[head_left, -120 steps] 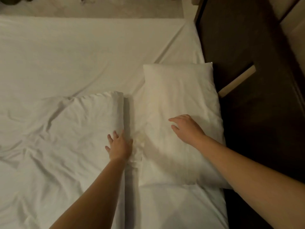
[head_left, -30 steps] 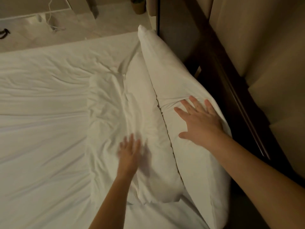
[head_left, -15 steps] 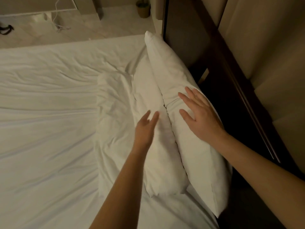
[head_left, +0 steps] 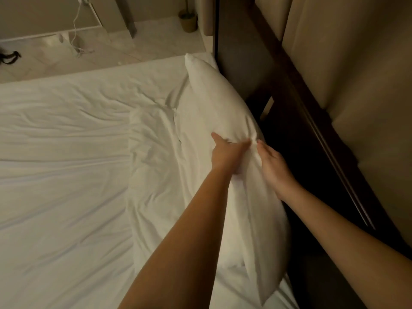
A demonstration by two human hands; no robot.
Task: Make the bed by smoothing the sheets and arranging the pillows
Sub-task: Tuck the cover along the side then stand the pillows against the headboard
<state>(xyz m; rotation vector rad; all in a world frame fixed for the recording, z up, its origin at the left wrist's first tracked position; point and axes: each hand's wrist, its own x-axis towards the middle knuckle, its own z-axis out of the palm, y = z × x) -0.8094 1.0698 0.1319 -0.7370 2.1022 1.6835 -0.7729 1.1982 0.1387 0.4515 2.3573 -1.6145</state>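
A white pillow (head_left: pixel 214 101) stands on its long edge against the dark headboard (head_left: pixel 287 121). My left hand (head_left: pixel 227 153) grips its upper edge from the bed side, bunching the cloth. My right hand (head_left: pixel 275 167) presses on the same edge from the headboard side; how far its fingers close is hidden. A second, flatter white pillow (head_left: pixel 156 157) lies crumpled on the bed just left of the first. The white sheet (head_left: pixel 62 170) covers the mattress and shows long creases.
Padded beige wall panels (head_left: pixel 356 90) rise behind the headboard. Beyond the far bed edge lies tiled floor (head_left: pixel 142 41) with a white cable (head_left: pixel 77 27), a small potted item (head_left: pixel 189 21) and a dark object (head_left: pixel 9 58) at the left.
My left hand moved right from the flat pillow to the standing one and closed on its top edge. My right hand slid from the pillow's face to that edge. The pillow stands more upright.
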